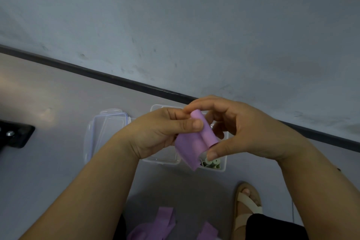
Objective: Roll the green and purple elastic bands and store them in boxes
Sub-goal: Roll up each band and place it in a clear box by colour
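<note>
black object (15,134): one, at the far left on the floor (58,161), with a shiny bolt head on it; I cannot tell what it is.
lid (106,134): one, clear plastic with bluish edges and snap flaps, lying flat on the floor left of my hands.
left grip (163,132): clamped on the purple band, with the thumb laid across its front and the fingertips curled behind the top of the roll.
clear boxes (161,160): two as far as I can see, side by side on the floor, both open and mostly hidden by my hands.
loose purple bands (161,222): flat strips at the bottom edge between my forearms; they overlap, so I cannot count them.
purple band (196,140): one, pale lilac and matte, held in the air between both hands above the boxes. Its upper part is wound into a tight cylinder, tilted from upper left to lower right. A flat unrolled tail hangs from it at the lower left.
green rolls (213,161): small pale green coils in the right-hand box; at least two round ends show, and the rest sit behind my thumb.
right grip (243,130): clamped on the same band, with the thumb tip under the roll's lower end and the forefinger over its upper end.
sandal (247,206): one, beige with crossed straps, on my foot at the lower right.
</note>
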The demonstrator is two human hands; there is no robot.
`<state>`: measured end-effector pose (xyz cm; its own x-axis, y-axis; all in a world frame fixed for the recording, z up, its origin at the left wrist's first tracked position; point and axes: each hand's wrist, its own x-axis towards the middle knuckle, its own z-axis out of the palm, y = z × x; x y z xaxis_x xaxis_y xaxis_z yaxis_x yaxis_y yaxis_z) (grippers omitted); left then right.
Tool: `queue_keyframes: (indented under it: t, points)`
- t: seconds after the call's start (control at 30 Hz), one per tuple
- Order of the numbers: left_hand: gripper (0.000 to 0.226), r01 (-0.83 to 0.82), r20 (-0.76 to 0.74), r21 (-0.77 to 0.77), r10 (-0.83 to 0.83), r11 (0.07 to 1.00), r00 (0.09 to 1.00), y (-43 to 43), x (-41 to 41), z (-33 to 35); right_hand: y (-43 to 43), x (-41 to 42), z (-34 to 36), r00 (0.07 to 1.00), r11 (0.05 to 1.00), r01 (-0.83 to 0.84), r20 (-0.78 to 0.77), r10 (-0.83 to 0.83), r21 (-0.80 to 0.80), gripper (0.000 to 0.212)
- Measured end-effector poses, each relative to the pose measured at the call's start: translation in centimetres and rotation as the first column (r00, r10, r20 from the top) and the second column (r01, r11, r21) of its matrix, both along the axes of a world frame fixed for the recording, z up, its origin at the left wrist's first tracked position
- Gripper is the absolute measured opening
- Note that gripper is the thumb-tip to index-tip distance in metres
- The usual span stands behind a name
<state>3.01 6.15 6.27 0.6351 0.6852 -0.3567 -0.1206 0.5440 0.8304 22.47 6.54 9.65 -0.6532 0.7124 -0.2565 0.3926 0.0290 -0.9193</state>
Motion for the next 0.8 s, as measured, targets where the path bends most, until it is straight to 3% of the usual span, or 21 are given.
queue_keyframes:
  t: [0.17,0.33,0.67,0.8]
  points:
    - [0.048,0.036,-0.075,0.002,-0.036,0.999,0.997,0.12,-0.01,-0.36,0.04,0.02,-0.12,0.999,0.999,-0.025,0.032,0.024,0.036,0.060]
    - [0.052,0.014,-0.047,-0.028,-0.015,1.000,0.999,0.05,0.34,-0.55,0.19,0.33,-0.13,0.998,0.996,-0.049,0.035,0.046,0.076,0.057]
    - [0.049,-0.015,-0.067,0.019,0.017,1.000,0.998,0.19,0.19,-0.47,0.26,0.31,-0.35,0.999,0.998,-0.045,0.031,0.044,0.046,0.065]
    - [0.051,-0.017,-0.097,0.040,0.021,0.999,0.995,0.25,-0.10,-0.59,0.18,0.14,-0.20,0.999,0.999,-0.022,0.039,0.020,0.030,0.058]
